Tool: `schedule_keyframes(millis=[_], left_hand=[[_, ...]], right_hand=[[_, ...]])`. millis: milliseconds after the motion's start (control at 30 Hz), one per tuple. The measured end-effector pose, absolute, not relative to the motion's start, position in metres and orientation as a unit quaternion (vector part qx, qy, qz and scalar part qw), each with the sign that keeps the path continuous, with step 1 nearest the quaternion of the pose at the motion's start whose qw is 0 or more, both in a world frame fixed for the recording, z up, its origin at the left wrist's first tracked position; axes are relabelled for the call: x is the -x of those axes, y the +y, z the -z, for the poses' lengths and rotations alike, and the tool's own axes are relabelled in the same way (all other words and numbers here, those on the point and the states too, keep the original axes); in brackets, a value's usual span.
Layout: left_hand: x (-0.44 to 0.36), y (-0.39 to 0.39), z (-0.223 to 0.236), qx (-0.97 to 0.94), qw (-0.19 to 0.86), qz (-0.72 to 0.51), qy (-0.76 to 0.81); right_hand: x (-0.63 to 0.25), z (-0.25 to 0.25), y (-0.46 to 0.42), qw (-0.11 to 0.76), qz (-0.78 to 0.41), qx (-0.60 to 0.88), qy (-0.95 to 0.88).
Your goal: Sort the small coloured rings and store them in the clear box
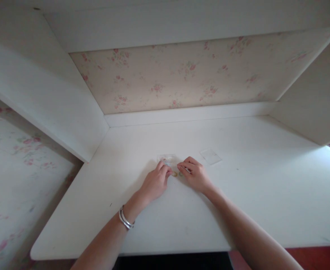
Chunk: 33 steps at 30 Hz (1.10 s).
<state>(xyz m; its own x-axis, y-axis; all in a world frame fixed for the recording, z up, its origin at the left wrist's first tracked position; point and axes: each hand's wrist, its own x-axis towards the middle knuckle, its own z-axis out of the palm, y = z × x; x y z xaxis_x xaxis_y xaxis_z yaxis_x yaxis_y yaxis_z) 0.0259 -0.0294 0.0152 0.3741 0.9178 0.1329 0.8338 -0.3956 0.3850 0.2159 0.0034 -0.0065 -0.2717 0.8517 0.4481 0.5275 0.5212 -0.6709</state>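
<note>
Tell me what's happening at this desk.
A person's left hand and right hand work close together, fingertips pinched, over a small clear container and a yellowish ring-shaped piece on the white desk. A flat clear square lies beyond the right hand. What the fingers pinch is too small to tell.

Case (165,156) lying on surface (252,195); loops (175,174) sitting at its five o'clock, panel (211,157) resting at its three o'clock.

Floral wallpaper (191,77) shows behind the white desk (252,195), between pale side panels (49,78).
</note>
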Motion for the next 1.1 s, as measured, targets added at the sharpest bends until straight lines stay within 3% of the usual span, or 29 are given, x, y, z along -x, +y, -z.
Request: schedule_keyframes(millis=[167,467,667,1100], left_hand=[[-0.033,-0.007,-0.022,-0.804,0.084,-0.178,0.561],[-0.047,0.029,-0.036,-0.807,0.043,-0.096,0.580],[-0.033,0.019,-0.035,-0.780,0.029,-0.155,0.606],[-0.022,-0.029,-0.018,-0.798,0.114,-0.203,0.556]], right_hand=[[-0.217,0.004,0.002,0.373,-0.168,0.447,-0.796],[-0.222,-0.003,-0.001,0.312,-0.109,0.438,-0.836],[-0.222,-0.004,-0.003,0.287,-0.124,0.410,-0.857],[-0.215,0.002,-0.003,0.238,-0.113,0.375,-0.889]])
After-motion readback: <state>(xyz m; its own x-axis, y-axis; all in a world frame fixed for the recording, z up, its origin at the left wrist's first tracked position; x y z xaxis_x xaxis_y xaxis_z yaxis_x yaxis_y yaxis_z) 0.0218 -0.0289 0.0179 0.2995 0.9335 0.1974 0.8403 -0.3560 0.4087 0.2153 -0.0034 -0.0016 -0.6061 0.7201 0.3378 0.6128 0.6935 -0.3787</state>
